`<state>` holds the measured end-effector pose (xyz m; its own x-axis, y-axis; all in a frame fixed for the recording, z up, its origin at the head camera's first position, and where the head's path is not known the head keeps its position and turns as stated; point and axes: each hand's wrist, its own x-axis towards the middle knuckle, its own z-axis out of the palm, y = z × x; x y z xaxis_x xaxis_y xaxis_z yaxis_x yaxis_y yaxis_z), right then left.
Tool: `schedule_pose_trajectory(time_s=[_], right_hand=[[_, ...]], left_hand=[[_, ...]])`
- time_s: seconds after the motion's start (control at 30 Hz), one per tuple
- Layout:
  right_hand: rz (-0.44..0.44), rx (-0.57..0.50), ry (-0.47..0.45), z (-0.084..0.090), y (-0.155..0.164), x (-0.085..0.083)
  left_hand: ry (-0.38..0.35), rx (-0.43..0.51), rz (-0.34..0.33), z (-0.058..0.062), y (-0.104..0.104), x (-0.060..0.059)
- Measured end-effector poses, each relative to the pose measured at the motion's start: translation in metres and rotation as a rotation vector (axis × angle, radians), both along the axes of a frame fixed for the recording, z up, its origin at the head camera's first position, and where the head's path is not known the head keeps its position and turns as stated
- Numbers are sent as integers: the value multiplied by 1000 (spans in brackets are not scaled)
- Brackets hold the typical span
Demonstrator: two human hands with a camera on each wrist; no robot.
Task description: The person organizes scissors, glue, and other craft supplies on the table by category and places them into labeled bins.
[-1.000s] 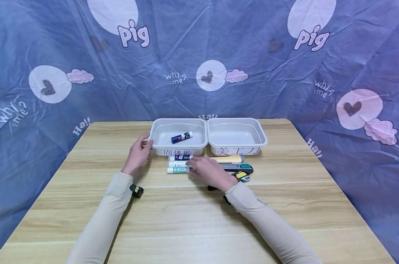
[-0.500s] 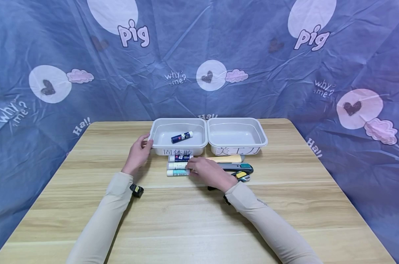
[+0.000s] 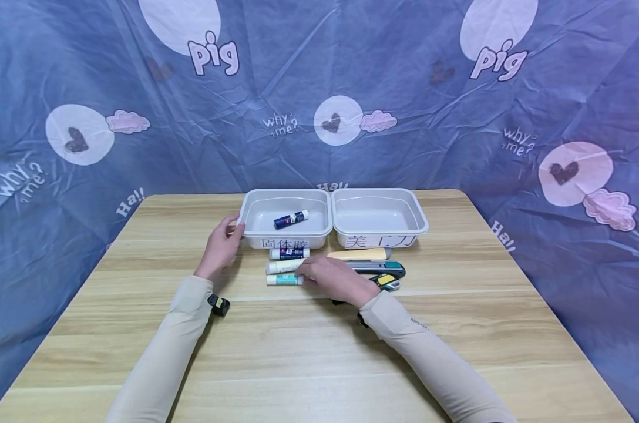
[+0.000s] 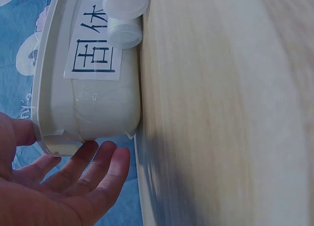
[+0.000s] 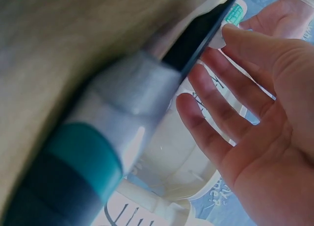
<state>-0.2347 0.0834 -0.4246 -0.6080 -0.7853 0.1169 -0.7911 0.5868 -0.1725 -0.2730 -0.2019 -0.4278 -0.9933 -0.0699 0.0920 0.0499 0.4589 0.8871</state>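
My left hand [image 3: 222, 247] holds the near-left end of a white plastic box [image 4: 103, 108], thumb at the rim and fingers against its end wall. Inside that box lies a dark blue glue stick [image 3: 291, 220]. My right hand [image 3: 332, 276] pinches the right end of a white glue stick [image 3: 283, 267], which lies slightly tilted, its right end hidden by the fingers. Behind it sits another blue glue stick [image 3: 289, 254], and in front a white-and-green glue stick [image 3: 285, 280]. In the right wrist view, the thumb and index finger meet at a white stick end.
A second white box [image 3: 380, 239] stands to the right, touching the first; both bear paper labels. Beneath and beside my right hand lie a yellow-handled cutter [image 3: 369, 254], a grey-and-teal utility knife [image 3: 377, 268] and a black-and-yellow utility knife [image 3: 388, 282].
The white glue stick has tilted, its right end rising away from the row. The white-and-green glue stick has shifted slightly toward the near edge. My left hand has stayed on the box.
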Motion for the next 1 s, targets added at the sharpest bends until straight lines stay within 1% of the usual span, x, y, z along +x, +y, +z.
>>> schedule_pose_trajectory(time_s=[0.27,0.5,0.57,0.7,1.0], right_hand=[[5,1,-45,1,-1,1],[89,47,-67,2,1,3],[100,48,-73,2,0,4],[89,39,-82,3,0,5],[26,17,-89,3,-1,4]], left_hand=[[-2,-3,0,0,-1,-1],[-2,3,3,-2,-2,-1],[0,2,3,-2,-2,-2],[-1,7,-2,-1,-1,-1],[-7,25,-8,-1,-1,-1]])
